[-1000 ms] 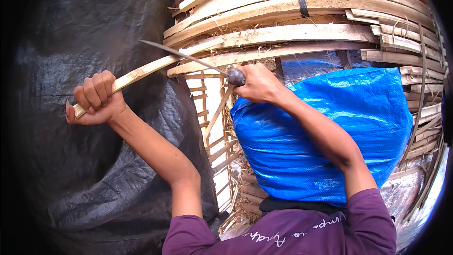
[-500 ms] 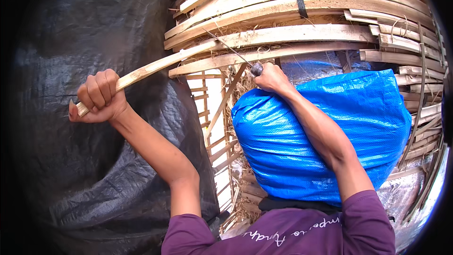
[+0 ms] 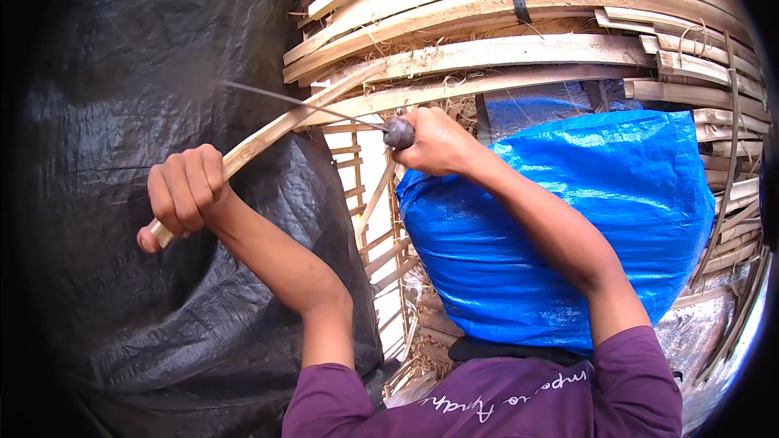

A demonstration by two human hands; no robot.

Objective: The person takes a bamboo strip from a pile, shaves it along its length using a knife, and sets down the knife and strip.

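My left hand (image 3: 187,193), at the left, is closed around the lower end of a pale wooden strip (image 3: 264,139). The strip slants up and right, its far end near the stacked timber. My right hand (image 3: 438,142) grips a knife (image 3: 398,133) by its dark, rounded handle. Its thin blade points left and crosses the strip about halfway along; the tip is blurred. Whether the edge bites into the wood I cannot tell. Under my right forearm, a blue tarpaulin (image 3: 560,235) is draped across my lap.
Long wooden strips (image 3: 519,53) are stacked across the top, with a black band around some. More split lengths (image 3: 734,195) lie at the right. Black plastic sheeting (image 3: 105,292) covers the left side. Between it and the tarpaulin are a slatted lattice (image 3: 357,170) and loose shavings (image 3: 458,118).
My right hand has moved left and slightly down, and the knife blade has swung across the strip toward my left hand. My left hand has dropped a little, tilting the strip more steeply.
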